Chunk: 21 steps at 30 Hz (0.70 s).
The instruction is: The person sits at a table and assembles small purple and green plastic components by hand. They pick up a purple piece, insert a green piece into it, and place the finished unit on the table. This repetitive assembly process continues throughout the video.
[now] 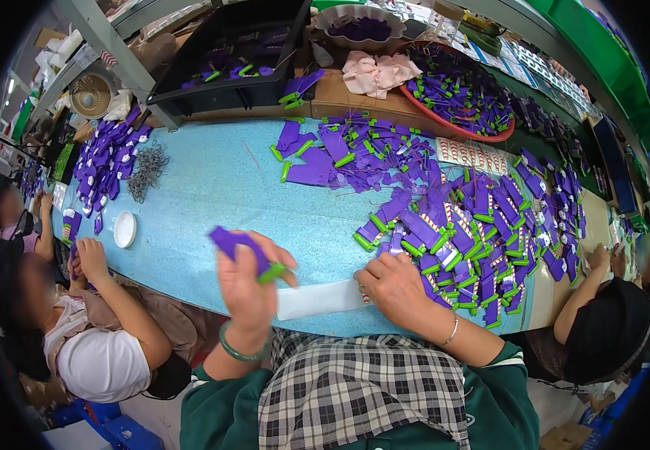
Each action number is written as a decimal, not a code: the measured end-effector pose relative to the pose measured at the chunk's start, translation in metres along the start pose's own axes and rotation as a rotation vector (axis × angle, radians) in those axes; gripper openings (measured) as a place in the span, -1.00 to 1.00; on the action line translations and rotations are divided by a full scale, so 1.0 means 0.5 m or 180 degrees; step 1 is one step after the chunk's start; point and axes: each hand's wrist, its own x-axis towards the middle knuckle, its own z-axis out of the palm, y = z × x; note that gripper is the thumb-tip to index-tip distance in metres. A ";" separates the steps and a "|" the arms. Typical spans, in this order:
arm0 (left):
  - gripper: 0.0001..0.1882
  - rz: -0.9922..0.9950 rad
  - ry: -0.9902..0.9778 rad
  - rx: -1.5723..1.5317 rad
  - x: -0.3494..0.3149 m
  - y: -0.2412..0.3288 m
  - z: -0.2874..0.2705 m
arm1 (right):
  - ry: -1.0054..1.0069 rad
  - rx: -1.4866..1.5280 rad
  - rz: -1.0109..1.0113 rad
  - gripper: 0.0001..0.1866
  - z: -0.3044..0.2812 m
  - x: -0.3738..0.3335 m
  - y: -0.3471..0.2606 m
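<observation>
My left hand (248,289) is raised over the table's near edge, closed around a purple flat piece with a green end (229,240). My right hand (400,291) rests at the near left side of a large pile of purple pieces with green ends (460,232), many bearing red-and-white striped strips. Its fingers are bent together at the pile; what they hold, if anything, I cannot make out. Between my hands lies a white strip of paper or film (319,299), its right end partly under my right hand.
Farther back are loose purple pieces (314,169), a sheet of striped stickers (471,156), a red basin (494,136) and a black crate (190,101). Leftward lie wire pieces (147,171) and a white round dish (124,229). People sit at both sides (100,360).
</observation>
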 end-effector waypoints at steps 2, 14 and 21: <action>-0.77 -0.0853 0.0023 -0.0496 -0.041 -0.029 0.017 | 0.0166 -0.0011 -0.0030 -0.90 0.006 -0.001 -0.001; -0.72 -0.1747 -0.0756 0.0146 -0.095 -0.173 -0.012 | 0.0443 0.0216 0.0060 -0.97 0.022 0.009 0.003; -0.79 -0.1870 -0.0794 0.0839 -0.073 -0.162 -0.017 | 0.0114 0.1700 0.0617 -0.88 -0.043 0.013 0.031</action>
